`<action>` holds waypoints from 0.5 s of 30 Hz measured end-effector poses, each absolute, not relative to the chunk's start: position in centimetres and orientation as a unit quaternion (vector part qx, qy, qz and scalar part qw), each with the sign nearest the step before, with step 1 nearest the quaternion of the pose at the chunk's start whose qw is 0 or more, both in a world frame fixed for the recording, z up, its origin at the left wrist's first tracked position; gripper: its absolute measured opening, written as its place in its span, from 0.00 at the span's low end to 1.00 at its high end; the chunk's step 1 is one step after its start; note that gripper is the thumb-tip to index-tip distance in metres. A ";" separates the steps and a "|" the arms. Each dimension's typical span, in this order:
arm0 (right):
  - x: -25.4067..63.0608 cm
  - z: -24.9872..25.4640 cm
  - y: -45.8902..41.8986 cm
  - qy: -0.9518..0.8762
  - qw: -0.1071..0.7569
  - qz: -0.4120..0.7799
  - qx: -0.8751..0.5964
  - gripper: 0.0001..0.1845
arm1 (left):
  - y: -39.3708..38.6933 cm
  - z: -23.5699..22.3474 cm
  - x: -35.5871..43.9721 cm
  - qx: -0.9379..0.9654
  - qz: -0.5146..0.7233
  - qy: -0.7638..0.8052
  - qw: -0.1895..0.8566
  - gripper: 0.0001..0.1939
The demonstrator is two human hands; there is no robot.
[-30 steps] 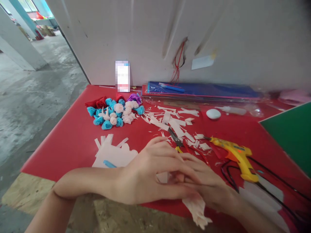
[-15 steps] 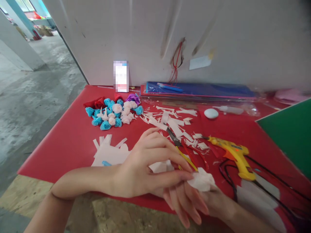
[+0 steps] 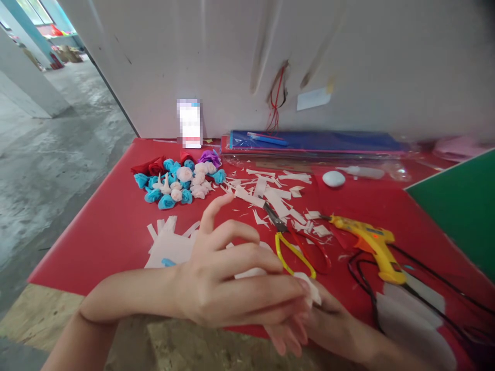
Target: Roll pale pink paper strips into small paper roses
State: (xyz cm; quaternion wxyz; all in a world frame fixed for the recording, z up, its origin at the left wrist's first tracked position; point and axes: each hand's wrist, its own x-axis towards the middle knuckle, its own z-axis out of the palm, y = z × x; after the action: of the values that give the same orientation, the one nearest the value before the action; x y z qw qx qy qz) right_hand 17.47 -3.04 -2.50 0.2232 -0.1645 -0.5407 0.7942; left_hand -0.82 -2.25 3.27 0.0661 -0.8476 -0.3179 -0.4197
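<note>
Right, left hand [image 3: 216,278] is pinching white paper [image 3: 312,289] at the tips of thumb and fingers, narrow grip there; its other fingers are fanning out above, apart from each other; right hand [image 3: 297,327] is sitting behind and below, fingers pointing down toward the near edge, partly hidden by the left; cannot tell whether it is gripping the paper too. Paper is hanging just above the near side of the red counter [image 3: 88,221], between both hands; scissors [image 3: 278,223] are lying just beyond it, yellow and red handles facing the hands, blades pointing into the scraps [image 3: 274,198]. Glue gun [image 3: 377,242] is lying on the right, nozzle aiming left at the scraps, cord [image 3: 429,312] running off to the lower right; sheets [image 3: 410,314] are lying by the cord. Flowers [image 3: 185,174] are clustering far left, blue, white, red and purple; phone [image 3: 189,123] is leaning on the wall [image 3: 232,62] behind them; cut sheet [image 3: 170,250] is lying beside the left wrist; pen [image 3: 266,139] is resting on the blue pack [image 3: 336,141] along the wall; green board [image 3: 460,206] is standing at far right.
</note>
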 end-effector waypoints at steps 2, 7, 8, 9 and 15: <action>17.4 -2.8 -3.3 -0.530 0.244 0.794 -0.170 0.16 | -2.1 3.2 -0.7 -0.846 -0.445 -0.287 0.064 0.03; 17.2 -3.0 -3.8 -0.498 0.289 0.795 -0.191 0.14 | -2.0 3.2 -0.8 -0.848 -0.448 -0.281 0.039 0.06; 17.1 -2.9 -3.8 -0.500 0.288 0.793 -0.197 0.15 | -2.0 3.2 -0.8 -0.848 -0.447 -0.282 0.036 0.06; 17.1 -2.8 -3.8 -0.506 0.285 0.788 -0.204 0.15 | -2.0 3.2 -0.8 -0.847 -0.449 -0.282 0.036 0.07; 17.1 -2.0 -3.8 -0.566 0.297 0.733 -0.230 0.18 | -2.0 3.3 -0.9 -0.852 -0.438 -0.283 0.053 0.07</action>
State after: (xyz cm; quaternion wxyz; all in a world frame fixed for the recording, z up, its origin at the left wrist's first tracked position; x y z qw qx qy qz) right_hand 17.05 -3.83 -1.97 0.2971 -0.2305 -0.5663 0.7334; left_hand -0.90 -1.98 3.35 0.0526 -0.8517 -0.2830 -0.4379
